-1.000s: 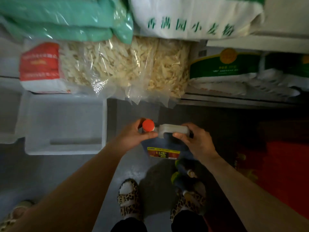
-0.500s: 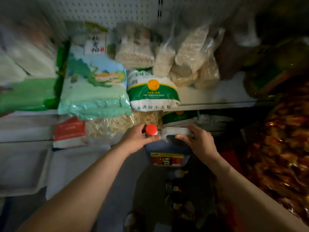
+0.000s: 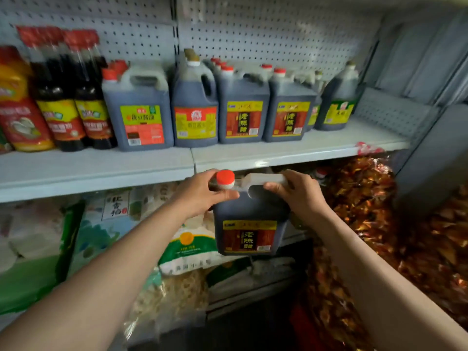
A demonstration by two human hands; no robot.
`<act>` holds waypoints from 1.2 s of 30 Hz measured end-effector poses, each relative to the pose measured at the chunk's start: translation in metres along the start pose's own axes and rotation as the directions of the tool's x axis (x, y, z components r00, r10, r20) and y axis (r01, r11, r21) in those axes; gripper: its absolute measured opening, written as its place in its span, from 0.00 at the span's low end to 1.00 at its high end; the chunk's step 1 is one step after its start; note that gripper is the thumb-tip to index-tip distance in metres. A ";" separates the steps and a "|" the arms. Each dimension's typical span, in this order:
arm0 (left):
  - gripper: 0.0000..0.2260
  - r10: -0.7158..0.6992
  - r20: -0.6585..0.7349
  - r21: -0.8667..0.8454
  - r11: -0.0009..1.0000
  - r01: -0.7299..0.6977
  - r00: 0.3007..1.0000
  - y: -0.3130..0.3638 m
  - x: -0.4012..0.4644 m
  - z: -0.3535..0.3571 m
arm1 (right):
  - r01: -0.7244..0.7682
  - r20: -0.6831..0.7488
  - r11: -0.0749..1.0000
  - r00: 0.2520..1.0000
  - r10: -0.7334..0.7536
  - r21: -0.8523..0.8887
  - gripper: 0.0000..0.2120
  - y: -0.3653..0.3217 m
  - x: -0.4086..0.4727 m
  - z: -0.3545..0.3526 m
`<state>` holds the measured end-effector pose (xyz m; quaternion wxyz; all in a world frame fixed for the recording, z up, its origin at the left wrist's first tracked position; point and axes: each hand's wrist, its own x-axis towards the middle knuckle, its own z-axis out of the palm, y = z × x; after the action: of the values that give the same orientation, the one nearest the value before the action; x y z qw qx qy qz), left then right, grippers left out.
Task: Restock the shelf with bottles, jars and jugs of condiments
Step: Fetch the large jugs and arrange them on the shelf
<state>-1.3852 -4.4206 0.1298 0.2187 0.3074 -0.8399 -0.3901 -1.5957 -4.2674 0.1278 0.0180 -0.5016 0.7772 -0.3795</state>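
Note:
I hold a dark vinegar jug [image 3: 249, 224] with a red cap and a red-and-yellow label in the air, just below the front edge of the white condiment shelf [image 3: 291, 154]. My left hand [image 3: 202, 195] grips its neck under the cap. My right hand [image 3: 297, 195] is curled round its white handle. On the shelf above stand two matching vinegar jugs [image 3: 243, 107], soy sauce jugs [image 3: 139, 110] and tall dark bottles [image 3: 73, 97].
Bare shelf board shows in front of the jugs and at the right end [image 3: 354, 138]. Below the shelf lie bags of flour [image 3: 187, 249] and noodles. Shiny orange snack packs [image 3: 379, 211] fill the right side. A grey side panel [image 3: 430, 160] closes the right.
The jug has risen from near the floor to just under the condiment shelf, both hands keeping the same grip. My view has tilted up from the floor to the upper shelf.

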 end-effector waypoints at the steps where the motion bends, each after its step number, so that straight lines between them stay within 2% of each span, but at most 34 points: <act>1: 0.37 0.021 -0.009 0.032 0.999 -0.021 1.000 0.014 0.010 -0.002 | 0.019 -0.016 1.000 1.000 -0.019 -0.007 0.19 0.001 0.013 -0.013; 5: 0.40 0.077 -0.057 0.073 0.995 -0.073 0.995 0.067 0.058 0.003 | 0.102 -0.066 0.995 0.993 -0.102 -0.009 0.21 0.015 0.065 -0.067; 8: 0.35 0.079 -0.106 0.054 0.996 -0.074 0.991 0.101 0.102 0.014 | 0.154 -0.085 0.988 0.984 -0.154 -0.003 0.22 0.034 0.110 -0.101; 11: 0.28 0.076 -0.140 0.044 0.997 -0.070 0.987 0.131 0.145 0.023 | 0.185 -0.096 0.982 0.979 -0.181 0.031 0.27 0.050 0.156 -0.130; 14: 0.35 0.054 -0.177 0.015 0.999 -0.053 0.983 0.154 0.191 0.028 | 0.200 -0.084 0.973 0.978 -0.190 0.120 0.25 0.063 0.201 -0.154; 18: 0.24 0.062 -0.204 0.102 0.994 -0.042 0.977 0.173 0.243 0.034 | 0.184 -0.027 0.960 0.983 -0.182 0.211 0.19 0.091 0.261 -0.165; 21: 0.29 0.045 -0.222 0.114 0.993 -0.020 0.974 0.175 0.272 0.042 | 0.204 -0.011 0.950 0.978 -0.207 0.235 0.18 0.113 0.298 -0.159; 25: 0.23 -0.007 -0.210 0.094 0.995 0.028 0.978 0.172 0.293 0.048 | 0.185 0.026 0.951 0.980 -0.197 0.250 0.13 0.133 0.318 -0.149; 27: 0.23 -0.029 -0.213 0.065 0.997 0.044 0.977 0.172 0.296 0.049 | 0.163 0.054 0.956 0.982 -0.181 0.242 0.18 0.135 0.325 -0.148; 30: 0.24 -0.049 -0.240 0.089 0.993 0.072 0.969 0.173 0.294 0.049 | 0.151 0.091 0.951 0.979 -0.181 0.269 0.33 0.136 0.331 -0.147; 32: 0.28 -0.058 -0.274 0.170 0.979 0.108 0.960 0.180 0.286 0.053 | 0.158 0.094 0.953 0.978 -0.187 0.259 0.37 0.136 0.329 -0.148; 33: 0.33 -0.040 -0.320 0.269 0.954 0.132 0.946 0.185 0.281 0.056 | 0.156 0.087 0.954 0.979 -0.184 0.254 0.36 0.135 0.327 -0.149; 35: 0.45 0.089 -0.420 0.496 0.856 0.147 0.903 0.198 0.273 0.060 | 0.143 0.086 0.958 0.982 -0.169 0.249 0.33 0.134 0.323 -0.150; 36: 0.49 0.186 -0.411 0.574 0.813 0.096 0.892 0.202 0.272 0.062 | 0.138 0.090 0.959 0.982 -0.165 0.247 0.30 0.133 0.322 -0.150</act>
<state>-1.6873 -4.4727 0.2868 0.3117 0.4202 -0.8518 -0.0280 -1.9187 -4.4089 0.2675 0.0919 -0.5740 0.6827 -0.4427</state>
